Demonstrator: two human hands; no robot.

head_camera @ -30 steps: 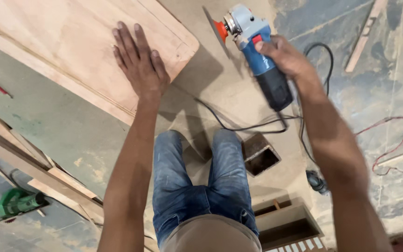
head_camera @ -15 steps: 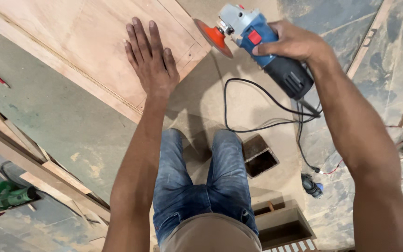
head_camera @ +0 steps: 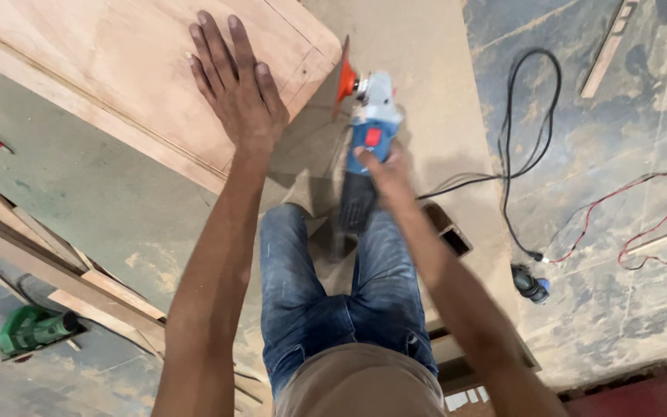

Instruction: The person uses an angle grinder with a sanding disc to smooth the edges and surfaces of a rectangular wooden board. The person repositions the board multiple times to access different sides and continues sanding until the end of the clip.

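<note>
Head view, looking down. The left hand (head_camera: 235,89) lies flat on the plywood panel (head_camera: 140,69), palm down, fingers straight and slightly fanned, near the panel's rounded corner at about 12 o'clock in the view. The right hand (head_camera: 380,171) is wrapped around the body of the blue angle grinder (head_camera: 366,150), fingers closed on the housing; motion blur hides exactly how they sit. The grinder lies at about 1 o'clock from the person's knees, its orange disc (head_camera: 345,77) standing nearly edge-on just beside the panel's right edge, at 3 o'clock from the left hand.

Risks, as judged from this arrangement:
1. The disc sits near the left hand's fingers (head_camera: 264,77); a kickback along the edge could throw it toward them.
2. The grinder is held by 1 hand only, so a snag at the corner could twist it free.
3. The black cord (head_camera: 533,116) loops over the dusty floor (head_camera: 426,46) at 2 o'clock, and could catch and jerk the tool.
4. The panel is steadied by hand pressure alone and could shift.
</note>
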